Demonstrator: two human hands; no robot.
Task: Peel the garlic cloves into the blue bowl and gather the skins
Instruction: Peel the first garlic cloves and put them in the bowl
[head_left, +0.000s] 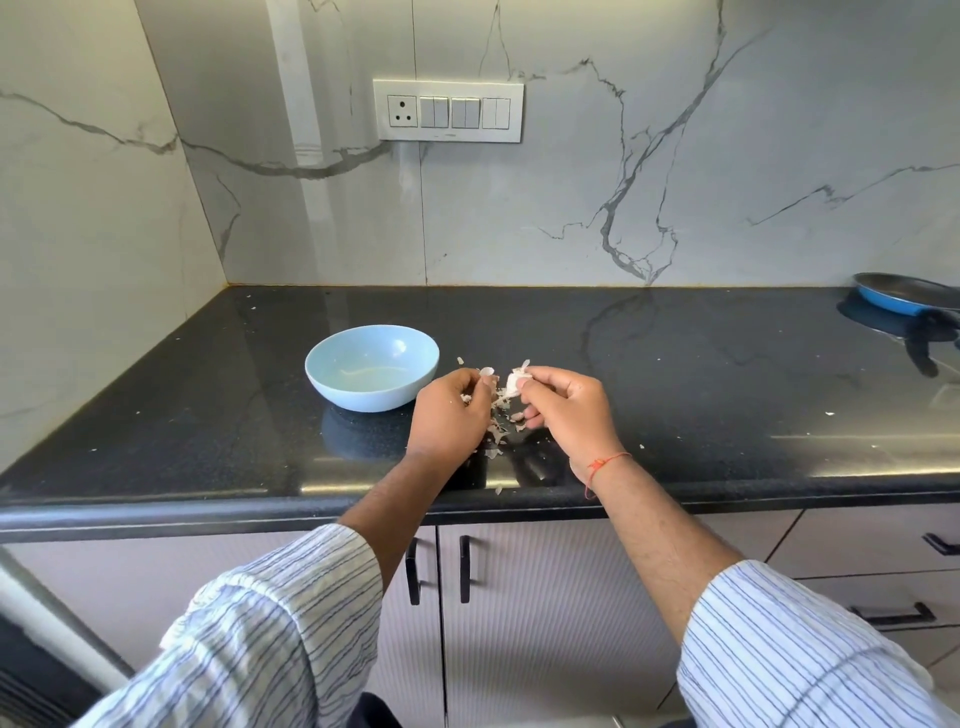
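Two hands, both raised just above the black countertop (675, 374), close together but not touching. Left hand (451, 415): back toward the camera, fingers curled inward, thumb and fingertips pinching a small pale flake of skin (487, 371) at the top. Right hand (563, 402): fingers curled, thumb and forefinger clamped on one white garlic clove (513, 385), a strip of loose skin standing up from its top; one orange thread (605, 462) tied at the wrist. Both forearms bare, striped shirt sleeves (270, 623) rolled to the elbow. One blue bowl (372, 366), just left of the left hand and near it, upright on the counter; pale contents lie at its bottom, too blurred to count. Loose skins (501, 421): one scattered cluster on the counter directly beneath and between the hands, partly hidden by them, with stray flecks spread wider; number cannot be told. One blue pan (904, 299) with a dark handle at the far right edge, well apart from the hands. One white switch plate (448, 110) on the marble wall, bearing one socket and three pairs of switches. Two black cabinet handles (439, 569) below the counter edge, between the forearms.
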